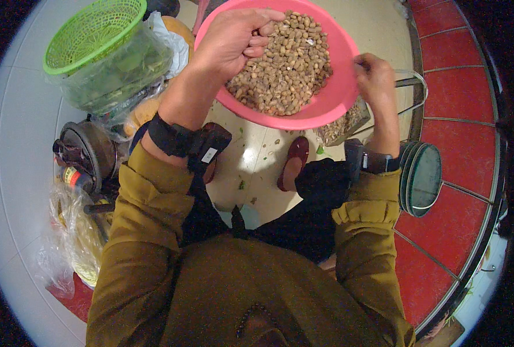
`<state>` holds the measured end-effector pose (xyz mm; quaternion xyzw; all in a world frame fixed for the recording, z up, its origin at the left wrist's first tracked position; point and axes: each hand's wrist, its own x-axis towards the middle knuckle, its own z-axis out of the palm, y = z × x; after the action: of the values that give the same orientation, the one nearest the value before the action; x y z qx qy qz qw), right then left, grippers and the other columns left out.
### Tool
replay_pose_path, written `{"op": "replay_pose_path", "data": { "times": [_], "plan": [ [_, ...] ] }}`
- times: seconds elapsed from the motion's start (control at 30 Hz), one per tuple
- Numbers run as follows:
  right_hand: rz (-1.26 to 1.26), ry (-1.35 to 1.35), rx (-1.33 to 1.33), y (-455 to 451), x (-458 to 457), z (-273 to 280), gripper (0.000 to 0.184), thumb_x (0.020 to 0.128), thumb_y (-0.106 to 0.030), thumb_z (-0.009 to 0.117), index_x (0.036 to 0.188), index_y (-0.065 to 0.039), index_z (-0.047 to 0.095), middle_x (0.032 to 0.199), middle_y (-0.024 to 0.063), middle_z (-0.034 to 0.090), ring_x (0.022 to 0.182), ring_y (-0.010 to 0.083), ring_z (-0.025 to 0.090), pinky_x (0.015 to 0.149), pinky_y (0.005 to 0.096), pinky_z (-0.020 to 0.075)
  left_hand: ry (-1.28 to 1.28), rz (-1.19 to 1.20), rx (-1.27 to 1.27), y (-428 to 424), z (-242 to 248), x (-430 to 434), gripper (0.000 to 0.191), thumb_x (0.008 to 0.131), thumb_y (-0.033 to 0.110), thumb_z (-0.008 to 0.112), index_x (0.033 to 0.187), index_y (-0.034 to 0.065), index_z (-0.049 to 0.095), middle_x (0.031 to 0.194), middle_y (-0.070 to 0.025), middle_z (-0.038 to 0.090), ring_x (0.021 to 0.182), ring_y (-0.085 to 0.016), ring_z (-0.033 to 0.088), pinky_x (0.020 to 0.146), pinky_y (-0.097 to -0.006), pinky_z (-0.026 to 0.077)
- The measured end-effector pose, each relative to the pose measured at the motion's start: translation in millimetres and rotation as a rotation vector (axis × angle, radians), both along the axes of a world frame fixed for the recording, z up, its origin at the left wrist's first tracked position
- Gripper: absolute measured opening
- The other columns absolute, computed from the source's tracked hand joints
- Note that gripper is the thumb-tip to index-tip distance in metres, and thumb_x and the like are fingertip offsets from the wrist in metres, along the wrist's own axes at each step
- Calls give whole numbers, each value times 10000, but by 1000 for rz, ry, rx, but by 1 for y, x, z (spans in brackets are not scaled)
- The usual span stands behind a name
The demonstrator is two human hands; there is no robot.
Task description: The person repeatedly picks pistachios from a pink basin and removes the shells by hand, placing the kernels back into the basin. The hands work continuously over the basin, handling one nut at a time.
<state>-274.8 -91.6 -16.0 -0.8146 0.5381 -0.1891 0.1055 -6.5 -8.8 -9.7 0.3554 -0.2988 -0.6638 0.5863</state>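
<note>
A pink plastic basin [343,93] lies before me, with a heap of small brown pieces that look like peanuts in the shell [283,65] in it. My left hand [235,41] is over the basin's left part, fingers curled at the heap; whether it pinches a piece cannot be told. At the basin's right rim, my right hand [374,76] is curled and slightly blurred, and something dark shows by its fingertips. Below that rim stands a container [341,126] with shells or similar bits, partly hidden by the basin.
A green plastic basket [96,39] rests on bagged greens [118,82] at the left. Below are a metal pot [92,152] and a clear plastic bag of vegetables [77,230]. Stacked round dishes or lids [424,178] stand right, by red tiles [452,99]. Scraps litter the floor [257,173] between my shoes.
</note>
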Motion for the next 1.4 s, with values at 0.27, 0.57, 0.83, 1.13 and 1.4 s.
{"op": "replay_pose_path", "data": {
  "times": [0.27, 0.57, 0.83, 1.13, 1.4],
  "plan": [
    [577, 156, 487, 31, 72, -48, 182, 714, -32, 616, 893, -22, 647, 851, 160, 643, 811, 279, 630, 741, 352, 486, 35, 4, 39, 7, 10, 5, 205, 931, 118, 414, 1071, -20, 469, 639, 16, 386, 464, -56, 304, 393, -183, 233],
    [643, 177, 371, 37, 105, -61, 316, 702, 27, 579, 1010, -29, 620, 904, 184, 633, 865, 323, 610, 775, 368, 478, 129, 53, 44, 12, 16, 16, 194, 911, 117, 461, 1048, -15, 499, 641, 13, 426, 452, -52, 324, 388, -178, 242],
    [844, -70, 472, 64, 142, -60, 351, 678, 45, 560, 1018, -22, 618, 929, 180, 636, 833, 319, 615, 762, 362, 478, 92, 59, 50, 11, 16, 17, 198, 902, 105, 450, 1056, -9, 498, 650, 16, 432, 463, -57, 328, 395, -189, 255],
    [751, -64, 459, 57, 135, -61, 214, 727, 3, 595, 938, 25, 621, 751, 133, 644, 641, 218, 604, 618, 308, 485, -55, 41, 5, 6, 10, 21, 255, 908, 123, 433, 1084, -40, 519, 610, 70, 303, 470, -18, 251, 386, -166, 198],
    [501, -574, 870, 44, 97, -2, 133, 833, -71, 576, 934, -46, 658, 650, 10, 604, 580, 66, 558, 516, 207, 429, -46, 66, -2, 9, 10, 15, 289, 806, 28, 437, 1064, -78, 516, 600, 30, 368, 471, -43, 315, 401, -190, 240]
  ]
}}
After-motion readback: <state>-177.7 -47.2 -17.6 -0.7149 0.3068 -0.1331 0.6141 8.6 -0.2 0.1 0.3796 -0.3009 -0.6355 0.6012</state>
